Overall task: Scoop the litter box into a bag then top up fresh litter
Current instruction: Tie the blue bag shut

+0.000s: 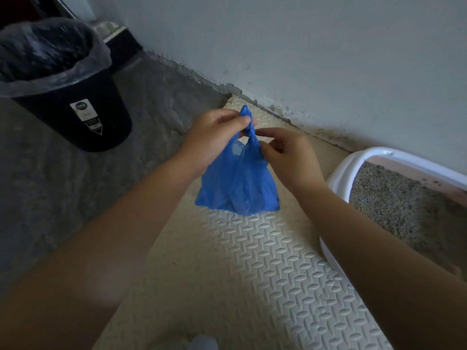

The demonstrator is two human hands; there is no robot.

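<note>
A blue bag (237, 188) is held up in the air over the far end of a cream embossed mat (252, 261), close to the mat's far corner where it meets the wall (303, 46). The bag's twisted top is pinched by the left hand (214, 137), with the thumb (243, 120) pressed against the curled fingers and a tuft of blue film left standing above them. The bag's neck, just below that grip, is met by the right hand (290, 157), whose fingers are curled and whose thumb is laid against the film. Whether any film is actually pinched there cannot be told. The bag's body is seen hanging slack and bulging at the bottom, clear of the mat.

The white litter box (338, 170) is set at the mat's right edge, against the wall, and is filled with grey granular litter (394, 205). A black bin (83, 114) is placed off the mat's far left side on the grey concrete floor (75, 185). It is lined with a clear liner (75, 72) folded over its rim, and a white label (84, 111) is carried on its side.
</note>
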